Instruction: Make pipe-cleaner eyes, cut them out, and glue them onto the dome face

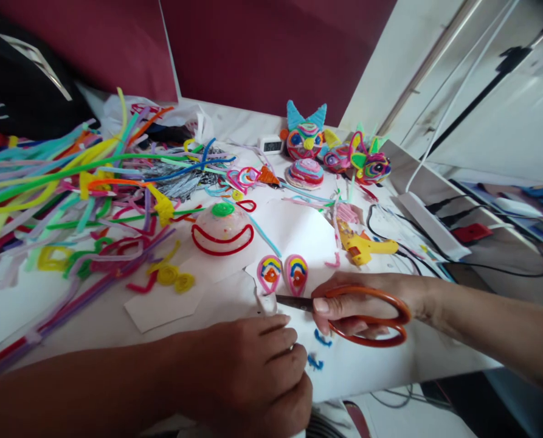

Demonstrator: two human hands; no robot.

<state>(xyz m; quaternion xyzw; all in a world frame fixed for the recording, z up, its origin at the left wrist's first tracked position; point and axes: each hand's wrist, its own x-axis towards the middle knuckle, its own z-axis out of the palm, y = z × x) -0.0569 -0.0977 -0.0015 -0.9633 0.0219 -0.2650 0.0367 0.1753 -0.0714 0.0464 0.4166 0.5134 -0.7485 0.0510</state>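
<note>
My right hand (351,304) grips orange-handled scissors (366,316), fingers through the loops, the dark blades pointing left at a white paper sheet (293,234). Two teardrop shapes (284,272) filled with rainbow pipe-cleaner coils lie on that paper just above the blades. My left hand (257,371) is closed at the paper's near edge, fingers curled and pinching the sheet beside the blade tips. Small blue pipe-cleaner bits (319,350) lie between my hands.
A big pile of coloured pipe cleaners (61,194) covers the left of the white table. A dome with a red smile (221,231), a yellow glue gun (365,246), colourful coiled figures (305,143), a small clock (271,145) and a power strip (428,222) lie beyond.
</note>
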